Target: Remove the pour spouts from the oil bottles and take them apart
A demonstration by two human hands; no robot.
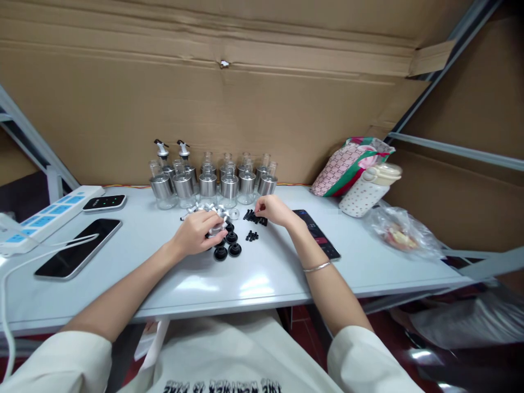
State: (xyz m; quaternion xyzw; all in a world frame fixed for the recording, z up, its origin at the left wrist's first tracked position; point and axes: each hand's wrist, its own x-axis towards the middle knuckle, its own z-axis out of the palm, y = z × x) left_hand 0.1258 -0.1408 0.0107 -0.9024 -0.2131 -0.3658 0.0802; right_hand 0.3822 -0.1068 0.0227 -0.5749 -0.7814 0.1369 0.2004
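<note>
Left hand (pixel 199 231) gripping, right hand (pixel 274 210) pinching
Left is holding a pale piece (pixel 215 231); right is dipping among black pieces (pixel 250 216), its catch unclear.

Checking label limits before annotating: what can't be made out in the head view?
All head view:
- Pale piece in the left hand: full shape, covered by fingers.
- Right hand: whether it grips a black part; too small, fingertips hidden.
- Black caps: total count; left hand covers some.
- Back-row bottles: lower parts, behind the front row.
- Clear bag: contents, blurred by plastic.
- Shirt lettering: cut by bottom edge.
</note>
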